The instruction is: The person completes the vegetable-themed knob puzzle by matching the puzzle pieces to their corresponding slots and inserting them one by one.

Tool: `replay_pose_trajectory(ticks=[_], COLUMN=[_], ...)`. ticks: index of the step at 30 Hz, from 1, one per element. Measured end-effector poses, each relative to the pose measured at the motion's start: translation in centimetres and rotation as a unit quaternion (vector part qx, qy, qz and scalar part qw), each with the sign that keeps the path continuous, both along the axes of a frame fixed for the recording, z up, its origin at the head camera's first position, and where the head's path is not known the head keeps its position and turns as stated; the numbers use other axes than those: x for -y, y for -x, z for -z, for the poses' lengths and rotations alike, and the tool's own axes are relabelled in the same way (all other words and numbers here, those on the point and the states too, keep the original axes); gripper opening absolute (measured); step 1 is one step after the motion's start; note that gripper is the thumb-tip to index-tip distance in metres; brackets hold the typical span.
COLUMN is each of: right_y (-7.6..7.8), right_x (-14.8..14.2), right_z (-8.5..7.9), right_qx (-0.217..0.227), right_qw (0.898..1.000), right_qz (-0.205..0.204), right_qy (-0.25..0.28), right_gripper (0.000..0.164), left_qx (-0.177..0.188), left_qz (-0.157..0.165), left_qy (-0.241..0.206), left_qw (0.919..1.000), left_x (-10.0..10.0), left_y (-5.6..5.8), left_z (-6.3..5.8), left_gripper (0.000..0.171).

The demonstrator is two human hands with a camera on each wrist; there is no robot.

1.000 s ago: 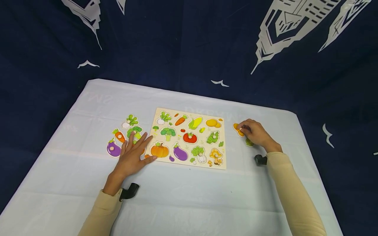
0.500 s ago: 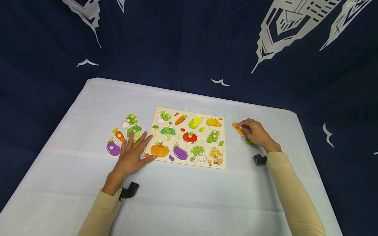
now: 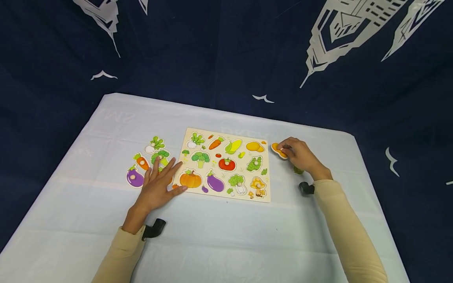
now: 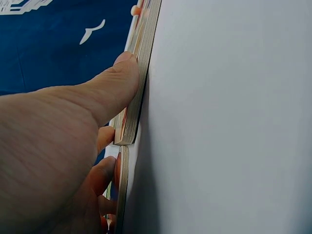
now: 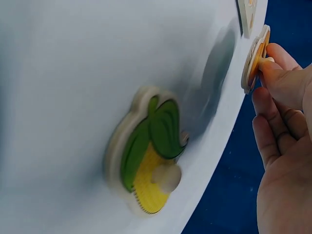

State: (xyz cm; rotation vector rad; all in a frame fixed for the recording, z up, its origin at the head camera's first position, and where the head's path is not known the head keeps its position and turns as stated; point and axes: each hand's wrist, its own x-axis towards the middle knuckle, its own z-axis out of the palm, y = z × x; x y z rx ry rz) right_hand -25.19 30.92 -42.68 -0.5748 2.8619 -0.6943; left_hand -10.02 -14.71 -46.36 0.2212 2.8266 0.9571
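Note:
My right hand (image 3: 301,157) pinches an orange two-lobed puzzle piece (image 5: 251,68) by its small knob, just right of the wooden vegetable board (image 3: 226,192). A shadow falls on the table below the raised piece in the right wrist view. Under that wrist lies a corn piece (image 5: 156,151) with a pale knob; the hand mostly covers it from the head. My left hand (image 3: 157,190) lies spread out, its thumb on the board's front left corner and its fingers across loose pieces. Tomato (image 3: 227,164), asparagus, leafy green and mushroom pieces with knobs sit in the board.
Left of the board lie loose eggplant (image 3: 135,177), carrot (image 3: 142,162), broccoli (image 3: 161,156) and turnip (image 3: 154,145) pieces. Another one is partly hidden under the left fingers. A white cloth covers the table (image 3: 219,243), and a dark blue patterned curtain (image 3: 212,59) hangs behind.
My right hand has moved left toward the board, bringing the orange piece with it. The left hand stays where it was.

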Motion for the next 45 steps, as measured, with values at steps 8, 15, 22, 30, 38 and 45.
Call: replay_pose_trajectory(ticks=[8, 15, 22, 30, 38, 45], right_y=[0.4, 1.0, 1.7, 2.4, 2.6, 2.6], right_x=[1.5, 3.2, 4.7, 5.9, 6.9, 7.3], right_z=[-0.2, -0.2, -0.3, -0.2, 0.0, 0.0], right_qx=[0.015, 0.011, 0.015, 0.009, -0.024, -0.044], right_qw=[1.0, 0.999, 0.997, 0.994, 0.987, 0.985], right_qz=[-0.021, -0.05, -0.069, -0.093, -0.128, -0.144], right_qy=[-0.012, -0.017, -0.045, -0.058, -0.089, -0.084], right_gripper=[0.019, 0.018, 0.018, 0.017, 0.017, 0.021], left_qx=[0.003, 0.002, 0.005, 0.003, 0.004, -0.001], left_qz=[-0.003, -0.005, -0.005, -0.003, -0.001, -0.001], left_qy=[0.0, -0.003, 0.001, 0.001, 0.001, 0.003], left_qw=[1.0, 1.0, 1.0, 1.0, 1.0, 1.0], left_x=[0.1, 0.1, 0.0, 0.0, -0.1, 0.0], left_y=[-0.2, -0.2, -0.1, -0.1, -0.1, 0.1], left_z=[0.2, 0.3, 0.4, 0.2, 0.3, 0.0], left_gripper=[0.082, 0.082, 0.082, 0.082, 0.082, 0.082])
